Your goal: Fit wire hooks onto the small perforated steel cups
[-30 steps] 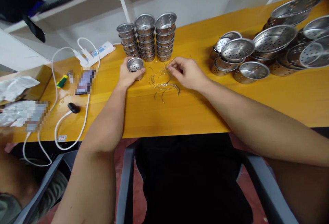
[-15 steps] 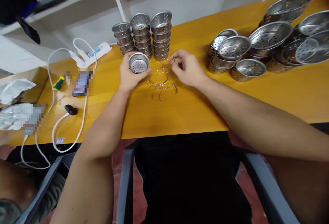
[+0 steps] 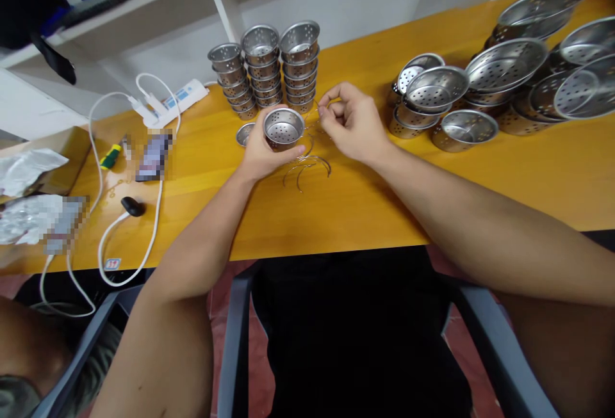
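Note:
My left hand (image 3: pixel 262 152) is wrapped round a small perforated metal cup (image 3: pixel 284 128), its open top tilted toward me. To its right, my right hand (image 3: pixel 353 120) pinches a thin metal wire (image 3: pixel 313 111) between thumb and fingers. The wire's far end runs toward the cup; whether it touches the rim I cannot tell. Several curved wire handles (image 3: pixel 312 165) lie on the table below the cup, partly hidden by it. Behind my left hand another small perforated cup (image 3: pixel 244 134) shows in part.
Three stacks of perforated cups (image 3: pixel 260 53) stand at the back. More strainers (image 3: pixel 437 88) are piled on the right, some wider (image 3: pixel 507 69). On the left lie a power strip (image 3: pixel 177 103), a phone (image 3: pixel 154 155), a screwdriver (image 3: pixel 111 157) and white cables. Another person's leg shows at lower left.
My left hand has moved right and slightly toward me with a cup, closer to my right hand. A small cup behind it has come into view. My right hand has hardly moved.

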`<state>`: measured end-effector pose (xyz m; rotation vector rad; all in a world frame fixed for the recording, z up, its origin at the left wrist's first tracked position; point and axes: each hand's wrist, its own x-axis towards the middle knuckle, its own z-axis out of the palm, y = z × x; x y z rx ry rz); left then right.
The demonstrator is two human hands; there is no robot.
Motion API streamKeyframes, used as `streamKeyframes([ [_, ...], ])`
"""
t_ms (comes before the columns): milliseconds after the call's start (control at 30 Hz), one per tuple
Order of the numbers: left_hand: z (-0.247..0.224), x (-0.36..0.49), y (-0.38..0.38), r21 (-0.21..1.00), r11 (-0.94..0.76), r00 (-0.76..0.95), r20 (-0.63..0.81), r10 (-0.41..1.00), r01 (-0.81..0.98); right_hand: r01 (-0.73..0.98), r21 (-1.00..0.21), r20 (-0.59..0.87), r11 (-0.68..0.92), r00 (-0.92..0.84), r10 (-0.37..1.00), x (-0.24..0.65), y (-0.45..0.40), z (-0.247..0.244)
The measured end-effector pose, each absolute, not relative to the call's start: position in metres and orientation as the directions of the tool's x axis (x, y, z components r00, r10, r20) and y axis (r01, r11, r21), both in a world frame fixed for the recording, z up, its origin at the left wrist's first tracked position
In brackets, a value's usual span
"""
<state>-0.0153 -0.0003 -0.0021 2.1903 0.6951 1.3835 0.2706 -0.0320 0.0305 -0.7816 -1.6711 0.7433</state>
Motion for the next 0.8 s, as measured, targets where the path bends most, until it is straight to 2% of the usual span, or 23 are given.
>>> streamKeyframes([
  [367, -0.002, -0.015, 0.000, 0.575, -0.794, 0.403, 0.691, 0.601, 0.197, 0.158, -0.734, 0.640, 0.661, -0.163, 0.751, 0.263, -0.045, 0.048],
  [500, -0.009, -0.010, 0.000, 0.618, -0.771, 0.426, 0.663, 0.615, 0.152, 0.210, -0.739, 0.607, 0.640, -0.205, 0.768, 0.255, -0.058, 0.058],
  [800, -0.005, 0.000, -0.013, 0.669, -0.734, 0.470, 0.614, 0.634, 0.115, 0.327, -0.765, 0.524, 0.554, -0.184, 0.832, 0.251, -0.059, 0.056],
])
